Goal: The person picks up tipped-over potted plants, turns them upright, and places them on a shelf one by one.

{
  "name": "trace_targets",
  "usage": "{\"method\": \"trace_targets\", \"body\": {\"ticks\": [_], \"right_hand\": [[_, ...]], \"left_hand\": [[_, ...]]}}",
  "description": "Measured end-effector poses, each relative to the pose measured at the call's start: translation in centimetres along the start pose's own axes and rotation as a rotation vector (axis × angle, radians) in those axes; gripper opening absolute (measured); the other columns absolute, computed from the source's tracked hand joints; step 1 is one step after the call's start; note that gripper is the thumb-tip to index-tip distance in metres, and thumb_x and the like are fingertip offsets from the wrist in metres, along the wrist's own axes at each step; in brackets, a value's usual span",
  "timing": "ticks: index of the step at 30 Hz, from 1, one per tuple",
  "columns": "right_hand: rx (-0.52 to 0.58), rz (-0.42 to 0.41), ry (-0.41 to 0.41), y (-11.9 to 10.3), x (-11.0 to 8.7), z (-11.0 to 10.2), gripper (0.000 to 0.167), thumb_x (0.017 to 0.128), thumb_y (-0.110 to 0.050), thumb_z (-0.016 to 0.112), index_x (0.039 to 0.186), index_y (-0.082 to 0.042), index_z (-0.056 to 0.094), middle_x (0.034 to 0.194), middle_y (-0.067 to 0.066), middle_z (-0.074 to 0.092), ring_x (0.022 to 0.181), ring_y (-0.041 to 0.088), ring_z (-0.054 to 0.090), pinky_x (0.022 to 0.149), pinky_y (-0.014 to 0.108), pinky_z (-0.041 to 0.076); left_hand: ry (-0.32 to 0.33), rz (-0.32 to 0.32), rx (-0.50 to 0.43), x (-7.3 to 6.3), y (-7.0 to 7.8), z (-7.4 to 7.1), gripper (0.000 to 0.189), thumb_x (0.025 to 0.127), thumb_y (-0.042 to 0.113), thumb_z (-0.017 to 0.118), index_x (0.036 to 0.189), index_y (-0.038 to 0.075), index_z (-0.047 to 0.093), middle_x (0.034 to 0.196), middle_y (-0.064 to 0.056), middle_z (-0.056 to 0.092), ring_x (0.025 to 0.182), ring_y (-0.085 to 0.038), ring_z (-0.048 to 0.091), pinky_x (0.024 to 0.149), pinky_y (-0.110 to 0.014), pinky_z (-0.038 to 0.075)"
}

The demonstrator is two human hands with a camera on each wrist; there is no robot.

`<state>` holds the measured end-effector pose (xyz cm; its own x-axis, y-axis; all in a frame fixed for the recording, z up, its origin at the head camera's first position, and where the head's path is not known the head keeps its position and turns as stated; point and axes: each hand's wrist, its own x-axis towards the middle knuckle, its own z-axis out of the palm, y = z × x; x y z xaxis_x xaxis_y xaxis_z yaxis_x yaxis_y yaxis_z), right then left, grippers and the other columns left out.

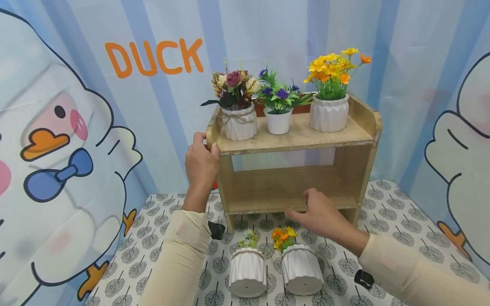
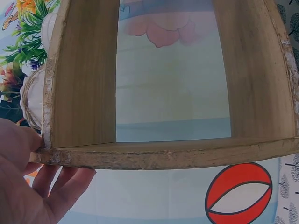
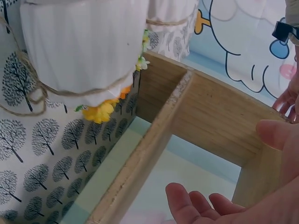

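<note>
A two-tier wooden shelf (image 1: 275,182) stands on the table. My left hand (image 1: 203,165) grips the upper front corner of its left side panel; the left wrist view shows the thumb on one face and the fingers (image 2: 70,184) on the other. My right hand (image 1: 321,214) is in front of the lower board, thumb and fingers spread apart with nothing between them. On the top board stand a rose pot (image 1: 240,123), a small purple-flower pot (image 1: 278,121) and a yellow-flower pot (image 1: 329,114).
Two white pots lie tipped on the tree-print tablecloth (image 1: 147,246) before the shelf, one with pale flowers (image 1: 248,270), the other with orange and yellow blooms (image 1: 302,267). A duck-print curtain (image 1: 260,25) hangs behind.
</note>
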<state>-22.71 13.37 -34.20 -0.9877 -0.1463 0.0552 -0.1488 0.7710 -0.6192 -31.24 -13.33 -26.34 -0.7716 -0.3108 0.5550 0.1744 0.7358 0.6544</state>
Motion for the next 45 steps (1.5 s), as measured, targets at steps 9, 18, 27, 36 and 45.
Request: {"method": "trace_targets", "body": {"ticks": [9, 18, 27, 36, 45], "right_hand": [[0.034, 0.064, -0.096, 1.2, -0.9, 1.5, 0.092, 0.088, -0.051, 0.074, 0.144, 0.014, 0.039, 0.116, 0.029, 0.066, 0.071, 0.020, 0.063, 0.079, 0.047, 0.058], [-0.012, 0.117, -0.191, 2.8, -1.8, 2.8, 0.094, 0.085, -0.053, 0.075, 0.140, 0.016, 0.043, 0.109, 0.023, 0.069, 0.085, 0.024, 0.068, 0.071, 0.042, 0.057], [-0.021, 0.133, -0.200, 3.9, -2.4, 4.5, 0.100, 0.083, -0.055, 0.076, 0.141, 0.019, 0.042, 0.126, 0.036, 0.061, 0.101, 0.041, 0.068, 0.086, 0.052, 0.056], [0.057, 0.236, -0.226, 4.8, -3.1, 5.5, 0.106, 0.084, -0.060, 0.072, 0.145, 0.019, 0.035, 0.133, 0.042, 0.054, 0.075, 0.026, 0.063, 0.052, 0.039, 0.055], [0.103, 0.289, -0.240, 5.7, -3.6, 6.5, 0.064, 0.083, -0.057, 0.073, 0.098, 0.002, 0.056, 0.084, 0.014, 0.059, 0.068, 0.025, 0.062, 0.048, 0.037, 0.055]], "left_hand": [[-0.001, -0.003, -0.002, 0.0, 0.0, 0.0, 0.030, 0.100, 0.023, 0.059, 0.126, 0.010, 0.058, 0.110, -0.017, 0.074, 0.101, -0.037, 0.068, 0.084, -0.052, 0.053], [-0.004, 0.000, -0.006, 0.0, 0.0, 0.0, 0.029, 0.100, 0.023, 0.058, 0.126, 0.010, 0.058, 0.111, -0.017, 0.074, 0.103, -0.037, 0.068, 0.085, -0.052, 0.053], [0.003, 0.005, -0.008, -0.1, -0.1, 0.0, 0.029, 0.100, 0.022, 0.059, 0.126, 0.010, 0.058, 0.111, -0.017, 0.075, 0.102, -0.038, 0.069, 0.083, -0.052, 0.054], [0.000, 0.009, -0.009, -0.1, 0.0, -0.1, 0.030, 0.101, 0.023, 0.058, 0.127, 0.010, 0.058, 0.111, -0.017, 0.074, 0.101, -0.037, 0.069, 0.083, -0.051, 0.054], [0.005, 0.012, -0.008, 0.0, 0.0, -0.1, 0.029, 0.100, 0.022, 0.059, 0.126, 0.010, 0.058, 0.109, -0.017, 0.075, 0.097, -0.037, 0.069, 0.080, -0.051, 0.054]]}}
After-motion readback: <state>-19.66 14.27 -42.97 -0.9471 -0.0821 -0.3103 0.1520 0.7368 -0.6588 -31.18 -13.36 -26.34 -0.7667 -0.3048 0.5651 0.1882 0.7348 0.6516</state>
